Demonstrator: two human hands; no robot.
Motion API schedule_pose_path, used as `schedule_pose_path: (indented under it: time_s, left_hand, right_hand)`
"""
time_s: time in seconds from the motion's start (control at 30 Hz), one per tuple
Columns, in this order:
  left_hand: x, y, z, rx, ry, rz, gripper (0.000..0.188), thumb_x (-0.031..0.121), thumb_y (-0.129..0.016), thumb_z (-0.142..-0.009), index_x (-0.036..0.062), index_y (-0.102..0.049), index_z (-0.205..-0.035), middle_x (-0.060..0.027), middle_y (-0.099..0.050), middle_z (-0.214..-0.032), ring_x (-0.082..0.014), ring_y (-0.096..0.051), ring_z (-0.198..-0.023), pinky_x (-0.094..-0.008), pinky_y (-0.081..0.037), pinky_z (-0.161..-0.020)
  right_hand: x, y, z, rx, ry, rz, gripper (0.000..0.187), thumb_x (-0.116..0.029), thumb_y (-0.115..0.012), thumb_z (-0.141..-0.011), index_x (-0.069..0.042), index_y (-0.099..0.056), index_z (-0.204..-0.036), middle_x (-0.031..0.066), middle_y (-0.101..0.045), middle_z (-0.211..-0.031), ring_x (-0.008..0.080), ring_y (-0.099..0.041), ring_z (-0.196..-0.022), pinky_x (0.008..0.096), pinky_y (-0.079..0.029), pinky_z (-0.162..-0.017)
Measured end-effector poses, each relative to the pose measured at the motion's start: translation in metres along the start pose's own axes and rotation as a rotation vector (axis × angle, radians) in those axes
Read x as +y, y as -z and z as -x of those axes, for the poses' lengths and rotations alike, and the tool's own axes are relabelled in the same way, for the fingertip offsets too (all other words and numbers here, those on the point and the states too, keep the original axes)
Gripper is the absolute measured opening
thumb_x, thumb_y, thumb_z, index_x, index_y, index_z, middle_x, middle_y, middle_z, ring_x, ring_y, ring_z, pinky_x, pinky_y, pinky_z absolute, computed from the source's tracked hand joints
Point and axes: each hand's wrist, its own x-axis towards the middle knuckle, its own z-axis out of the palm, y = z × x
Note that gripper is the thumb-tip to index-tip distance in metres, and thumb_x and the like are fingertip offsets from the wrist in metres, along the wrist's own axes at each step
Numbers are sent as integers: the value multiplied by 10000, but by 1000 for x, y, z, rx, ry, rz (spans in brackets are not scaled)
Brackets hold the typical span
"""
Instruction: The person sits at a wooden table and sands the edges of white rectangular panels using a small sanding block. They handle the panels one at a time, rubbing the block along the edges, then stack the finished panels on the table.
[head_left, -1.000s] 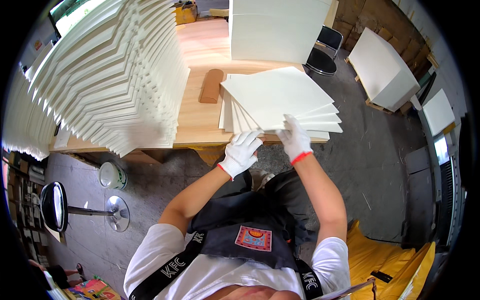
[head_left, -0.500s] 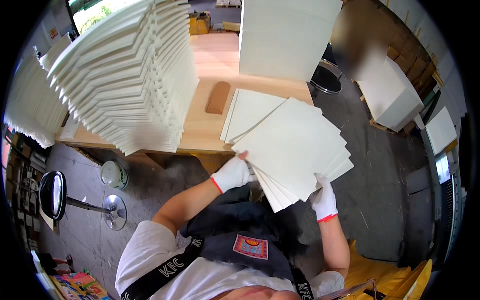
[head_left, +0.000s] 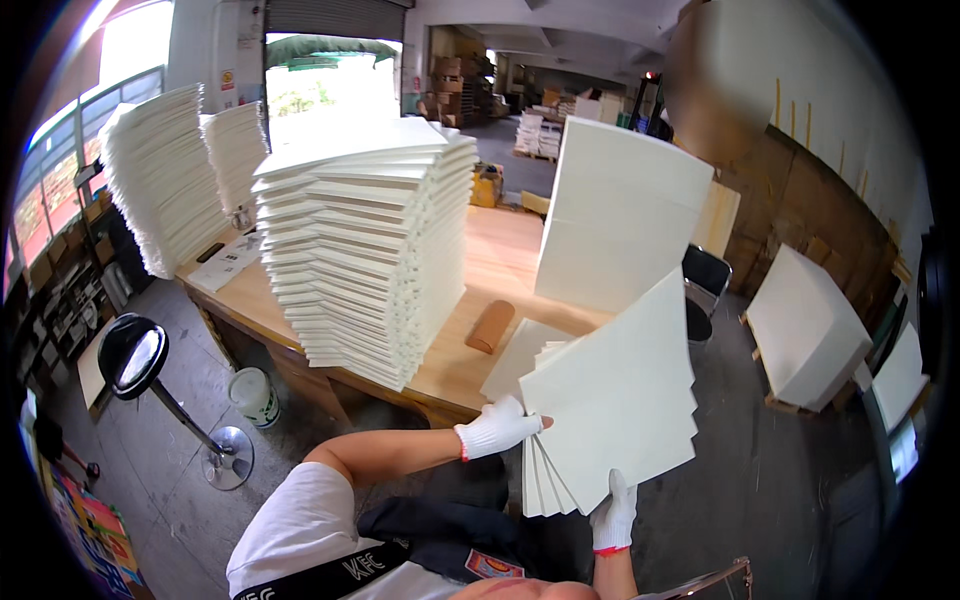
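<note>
A fanned bundle of white sheets (head_left: 615, 385) is held up between my two gloved hands, past the table's near edge. My left hand (head_left: 498, 427), in a white knit glove with a bare thumb tip, grips the bundle's left edge. At the lower edge, my right hand (head_left: 614, 512) pinches the sheets with its thumb on top; its other fingers are behind them. More white sheets (head_left: 525, 358) lie on the table behind the bundle. A brown rounded block (head_left: 491, 327) rests on the tabletop just left of them.
A tall layered stack of white sheets (head_left: 350, 250) stands on the wooden table (head_left: 445, 370), left of centre. A squared white stack (head_left: 620, 215) rises at its back right. On the floor are a black stool (head_left: 140, 355), a white bucket (head_left: 254, 396) and a loaded pallet (head_left: 808, 330).
The view has tipped up, showing more of the room. My hands have raised the fanned sheets and tilted them more upright, still gripping them.
</note>
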Motion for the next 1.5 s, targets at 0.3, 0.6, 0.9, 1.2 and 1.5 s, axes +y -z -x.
schedule_pose_path:
  time_s: [0.3,0.6,0.9,1.2,1.5]
  left_hand:
    - [55,209,35,557,-563,427,194,102,-590,-944,-17,-624,-1095,-150,-672,-1126,-160,-598,-760,-285,-521,-662]
    - [136,353,6,902,-607,995,270,93,-647,-895,-72,-586,-1099,-194,-552,-1178,-235,-596,-916,-394,-569,-822]
    - [135,381,-2,677,-213,1088,325,27,-536,-930,-78,-422,-1215,-212,-476,-1263,-365,-596,-1151,-458,-595,-947]
    - [96,412,-28,624,-180,969,298,146,-585,-969,-98,-523,-1127,-207,-593,-1136,-275,-612,-1049,-346,-575,-794]
    - [82,415,30,590,-406,-90,400,210,-604,-1010,-56,-530,-1299,-140,-677,-1129,-196,-619,-988,-325,-493,-879]
  right_hand:
    - [-128,-287,-101,-462,66,95,372,-156,-662,-949,13,-575,-1269,79,-643,-1197,149,-593,-1151,268,-469,-946]
    - [-117,-486,-149,-815,54,209,417,-318,-719,-913,10,-607,-1145,86,-597,-1057,184,-578,-870,341,-536,-756]
    - [-146,-477,-186,-927,-294,507,647,-506,-654,-943,42,-549,-1271,213,-667,-1015,210,-648,-761,321,-562,-633]
    - [-163,-304,-192,-543,-194,497,510,-436,-600,-988,-39,-531,-1301,162,-704,-923,195,-657,-673,318,-545,-595]
    - [-133,-150,-197,-306,-424,512,419,-395,-595,-990,-67,-533,-1242,154,-678,-925,211,-654,-688,330,-542,-593]
